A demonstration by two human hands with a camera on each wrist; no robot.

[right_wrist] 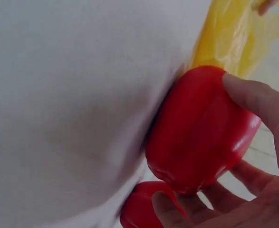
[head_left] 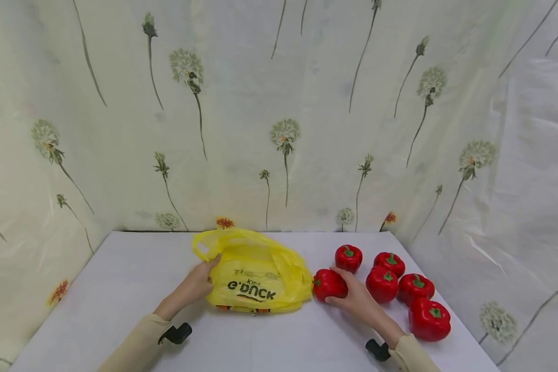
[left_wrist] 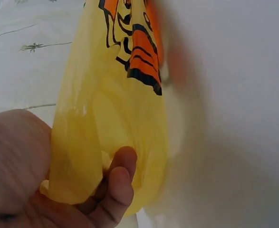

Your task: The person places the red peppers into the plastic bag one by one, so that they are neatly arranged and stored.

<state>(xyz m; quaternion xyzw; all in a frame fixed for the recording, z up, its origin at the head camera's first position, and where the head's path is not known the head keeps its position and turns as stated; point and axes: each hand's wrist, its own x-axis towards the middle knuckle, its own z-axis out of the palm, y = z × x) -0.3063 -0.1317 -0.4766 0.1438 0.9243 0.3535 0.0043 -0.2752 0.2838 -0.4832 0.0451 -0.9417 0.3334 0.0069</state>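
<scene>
The left hand (head_left: 192, 283) pinches the left side of a yellow bag (head_left: 256, 271) while the right hand (head_left: 359, 299) grips a red pepper (head_left: 327, 284) at the bag's right end (five more peppers (head_left: 382, 285) sit behind and to the right).

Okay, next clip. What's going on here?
A person's left hand holds a yellow plastic bag near one end, above a white table. Their right hand grips a red bell pepper close by the bag's other end, outside it; whether pepper and bag touch is hard to tell. Five more red peppers sit on the table, further to the right.
</scene>
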